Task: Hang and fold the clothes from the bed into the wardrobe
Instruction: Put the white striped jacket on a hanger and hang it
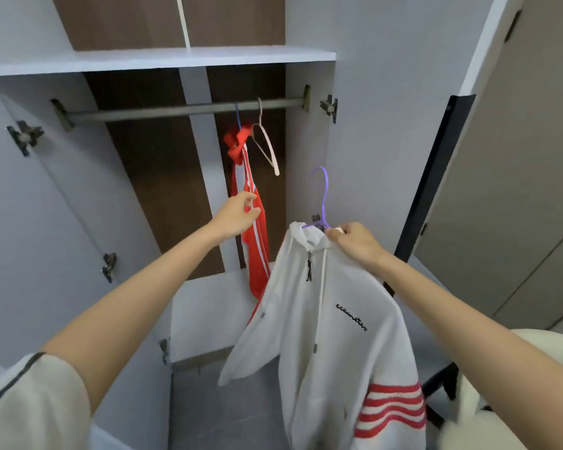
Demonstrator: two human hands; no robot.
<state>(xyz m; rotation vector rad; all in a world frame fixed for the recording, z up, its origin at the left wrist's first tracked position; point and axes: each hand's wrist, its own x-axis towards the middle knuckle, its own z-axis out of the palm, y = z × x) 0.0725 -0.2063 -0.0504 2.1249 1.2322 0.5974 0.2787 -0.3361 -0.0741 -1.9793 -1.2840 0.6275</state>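
A white zip hoodie (335, 336) with red sleeve stripes hangs on a purple hanger (323, 196). My right hand (355, 241) grips the hoodie's shoulder and the hanger beneath the hook, below the wardrobe rail (182, 110). On the rail hangs a red garment (254, 228) with white stripes on a blue hanger. My left hand (238, 216) touches that red garment with loosely curled fingers; I cannot tell whether it pinches the cloth. A bare pale pink hanger (267, 147) hangs to the right of the red garment.
The wardrobe stands open, with a white shelf (163, 60) above the rail and doors swung out to the left (30, 222) and right (371, 125). A black frame (433, 177) leans at the right. The grey floor (228, 410) shows below.
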